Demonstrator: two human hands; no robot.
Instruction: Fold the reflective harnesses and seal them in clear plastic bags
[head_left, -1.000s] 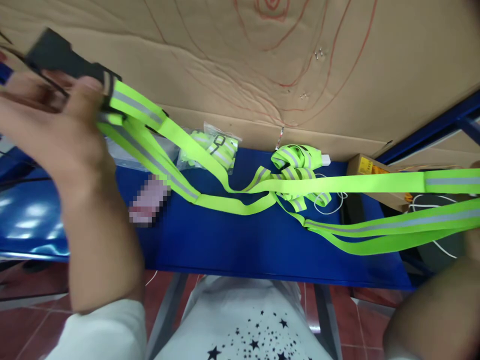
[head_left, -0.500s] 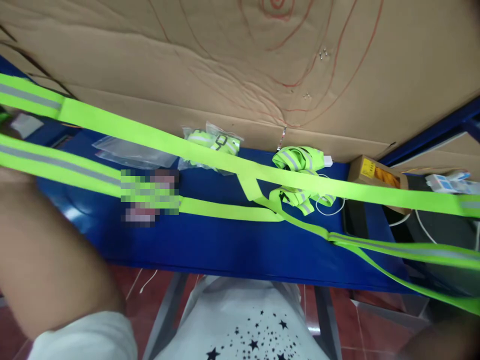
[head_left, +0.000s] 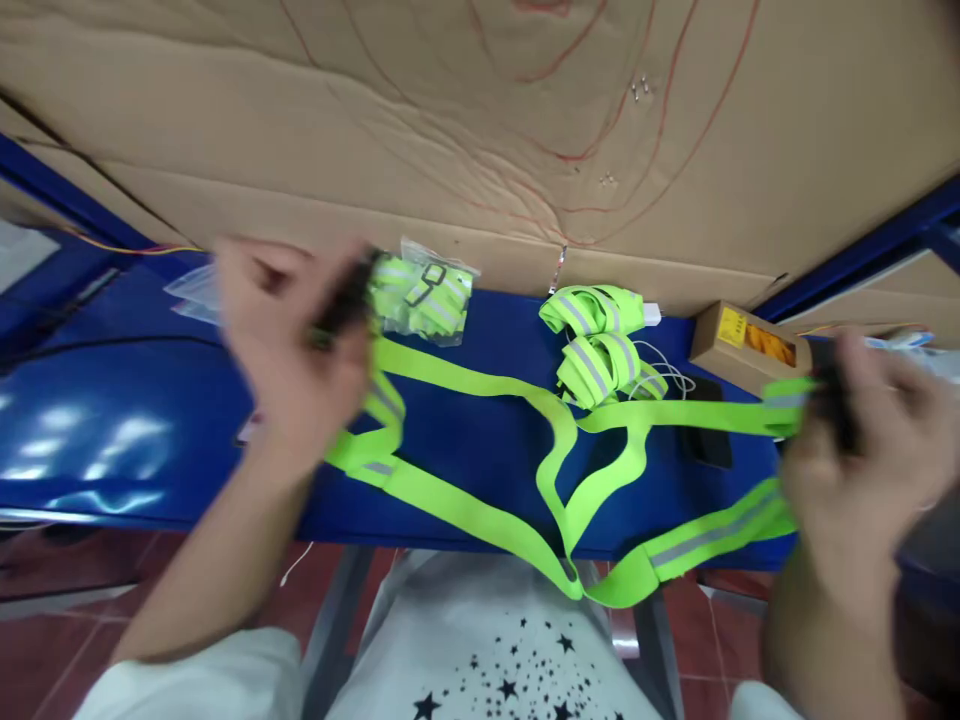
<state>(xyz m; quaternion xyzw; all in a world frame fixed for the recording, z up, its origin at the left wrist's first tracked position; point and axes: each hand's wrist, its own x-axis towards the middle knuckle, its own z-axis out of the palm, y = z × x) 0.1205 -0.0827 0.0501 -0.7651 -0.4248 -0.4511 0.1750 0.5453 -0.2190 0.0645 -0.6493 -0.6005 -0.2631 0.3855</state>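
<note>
— Left hand (head_left: 296,345)?
— Closed around one end of the bright yellow-green strap (head_left: 480,505). Fingers curled tight on a dark piece at that end, maybe a buckle, too blurry to be sure. Held up above the left part of the blue table (head_left: 112,420).

— And the right hand (head_left: 862,450)?
— Also clenched, gripping the other end of the same strap. Another dark bit pinched between thumb and fingers there. Blurry too. Held near the right edge of the table.

— Where is the strap?
— Stretched between both hands. Hanging down in the middle in big loose loops. Some loops lying on the table, the lowest ones dropping past the near edge, just above a white shirt with black stars (head_left: 495,660). Grey shiny stripes on parts of it.

— Anything else close by?
— A clear bag with a folded strap inside (head_left: 424,295), right beside the left hand. Two rolled-up straps (head_left: 596,340) in the middle, at the back. A small brown box (head_left: 750,345) near the right hand. A white cord (head_left: 671,375) by the rolls. Big brown cardboard (head_left: 480,130) standing behind everything.
</note>
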